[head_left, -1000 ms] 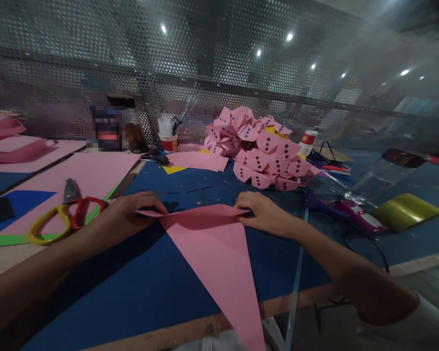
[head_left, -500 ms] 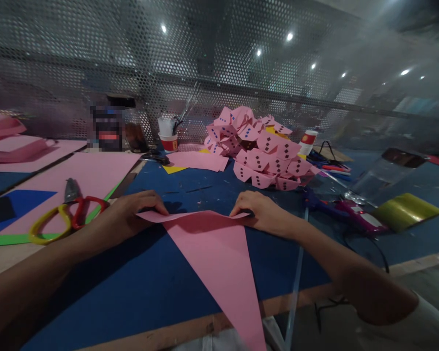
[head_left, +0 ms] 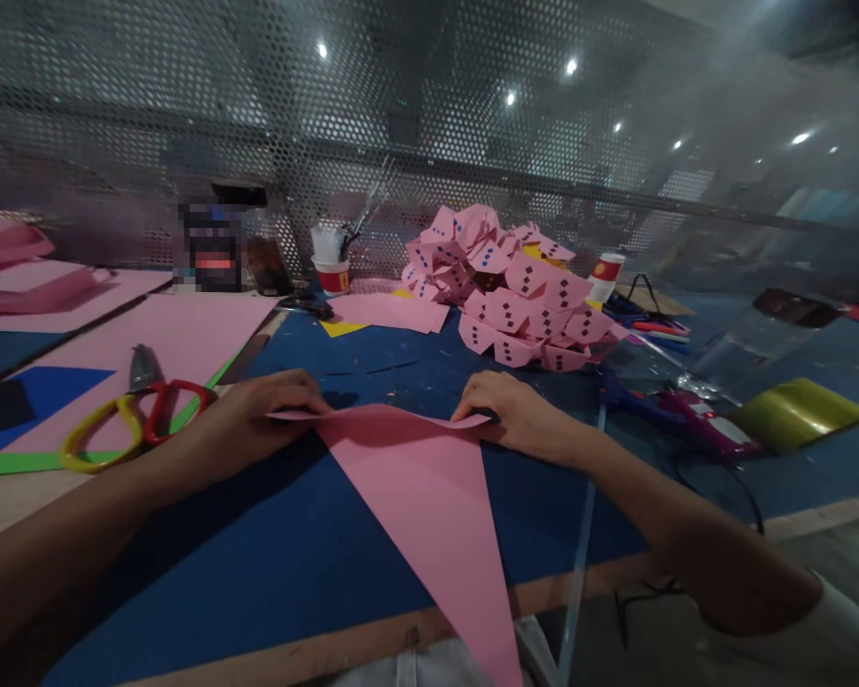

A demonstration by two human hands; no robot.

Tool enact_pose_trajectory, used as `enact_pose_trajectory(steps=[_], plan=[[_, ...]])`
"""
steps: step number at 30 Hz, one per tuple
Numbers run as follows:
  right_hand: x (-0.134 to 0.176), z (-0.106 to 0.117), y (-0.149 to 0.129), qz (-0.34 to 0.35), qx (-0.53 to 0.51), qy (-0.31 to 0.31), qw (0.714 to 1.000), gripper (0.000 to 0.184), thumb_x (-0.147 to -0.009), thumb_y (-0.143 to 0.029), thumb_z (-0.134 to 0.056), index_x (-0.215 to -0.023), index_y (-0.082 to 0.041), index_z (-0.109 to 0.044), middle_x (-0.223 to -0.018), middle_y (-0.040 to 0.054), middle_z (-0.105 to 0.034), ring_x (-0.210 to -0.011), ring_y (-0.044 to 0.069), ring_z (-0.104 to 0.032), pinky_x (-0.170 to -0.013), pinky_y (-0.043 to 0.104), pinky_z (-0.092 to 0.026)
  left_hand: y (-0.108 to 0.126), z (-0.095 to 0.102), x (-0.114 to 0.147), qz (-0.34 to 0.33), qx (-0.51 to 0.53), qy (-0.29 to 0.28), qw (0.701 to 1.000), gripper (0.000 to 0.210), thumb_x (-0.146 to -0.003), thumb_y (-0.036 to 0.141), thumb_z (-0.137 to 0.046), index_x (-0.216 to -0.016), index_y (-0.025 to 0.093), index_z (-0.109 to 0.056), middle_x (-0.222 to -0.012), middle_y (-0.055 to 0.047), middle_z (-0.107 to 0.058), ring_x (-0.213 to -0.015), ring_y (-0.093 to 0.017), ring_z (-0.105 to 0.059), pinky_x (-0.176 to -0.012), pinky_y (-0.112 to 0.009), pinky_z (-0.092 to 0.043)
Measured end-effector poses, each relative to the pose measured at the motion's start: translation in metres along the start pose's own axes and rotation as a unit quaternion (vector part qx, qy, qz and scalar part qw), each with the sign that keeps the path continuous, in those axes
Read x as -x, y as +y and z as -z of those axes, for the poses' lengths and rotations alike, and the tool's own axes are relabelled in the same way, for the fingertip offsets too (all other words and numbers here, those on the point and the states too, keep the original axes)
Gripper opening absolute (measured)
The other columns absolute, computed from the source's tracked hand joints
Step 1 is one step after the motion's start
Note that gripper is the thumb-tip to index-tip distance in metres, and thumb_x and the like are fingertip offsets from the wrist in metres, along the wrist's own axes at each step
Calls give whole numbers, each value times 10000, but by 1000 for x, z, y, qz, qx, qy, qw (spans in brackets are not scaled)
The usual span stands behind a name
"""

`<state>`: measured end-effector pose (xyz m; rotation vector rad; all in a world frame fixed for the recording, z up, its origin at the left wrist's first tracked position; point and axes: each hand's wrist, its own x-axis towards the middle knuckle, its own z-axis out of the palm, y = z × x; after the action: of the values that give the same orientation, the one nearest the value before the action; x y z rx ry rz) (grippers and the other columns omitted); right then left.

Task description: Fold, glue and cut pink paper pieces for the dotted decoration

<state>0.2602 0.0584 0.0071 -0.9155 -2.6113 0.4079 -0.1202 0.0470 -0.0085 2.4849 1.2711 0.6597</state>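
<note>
A pink sheet of paper (head_left: 422,506) lies on the blue table top (head_left: 272,572), its far edge folded over into a raised, wavy strip. My left hand (head_left: 268,415) pinches the strip's left end, and my right hand (head_left: 512,415) pinches its right end. The sheet narrows toward me and hangs over the table's front edge. Near my left forearm rest scissors (head_left: 139,420) with one yellow and one red handle loop. A clear glue stick (head_left: 579,572) slants down past the edge at the right.
Folded pink paper pieces with dark diamonds (head_left: 522,305) are piled at the back. Paper cups (head_left: 331,272) stand there too. To the right lie a glue gun (head_left: 701,420), a clear jar (head_left: 765,334) and a yellow roll (head_left: 802,415). Pink sheets (head_left: 178,329) cover the left side.
Both hands keep their pinch on the paper in almost the same place. The bulge in the folded strip has shifted slightly left, and the view has moved a little.
</note>
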Motion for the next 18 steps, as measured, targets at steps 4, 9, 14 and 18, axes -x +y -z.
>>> enact_pose_trajectory(steps=[4,9,14,18], plan=[[0,1,-2,-1,5,-4,1000,164,-887,-89,-726,-986,-214,-760,-1020,51,-690,-1010,217,-609,-886,342,-399,1,3,2,-41,27,-9,999,224,-964,274,-594,-1074,270,-789,-1043,-55,-695,-889,-189,-682,-773,-285,-506],[0,2,-3,-4,18,-11,1000,152,-910,-103,-700,-995,-218,-753,-1033,54,-693,-1019,220,-606,-886,346,-391,3,4,2,-41,23,-15,999,213,-965,263,-601,-1076,271,-782,-1060,-55,-693,-908,-198,-676,-791,-295,-505],[0,3,-4,1,31,-22,999,147,-942,-114,-663,-1001,-211,-756,-1026,61,-691,-1008,220,-605,-881,349,-380,6,5,0,-41,20,-26,999,226,-992,224,-553,-1070,235,-765,-1072,-65,-692,-927,-191,-663,-811,-282,-497],[0,3,-5,0,32,-24,999,151,-945,-115,-663,-1010,-212,-758,-1042,64,-693,-1018,223,-603,-894,351,-379,10,7,1,-44,2,-31,999,243,-962,216,-576,-1103,249,-772,-1077,-63,-681,-918,-193,-652,-796,-276,-483]])
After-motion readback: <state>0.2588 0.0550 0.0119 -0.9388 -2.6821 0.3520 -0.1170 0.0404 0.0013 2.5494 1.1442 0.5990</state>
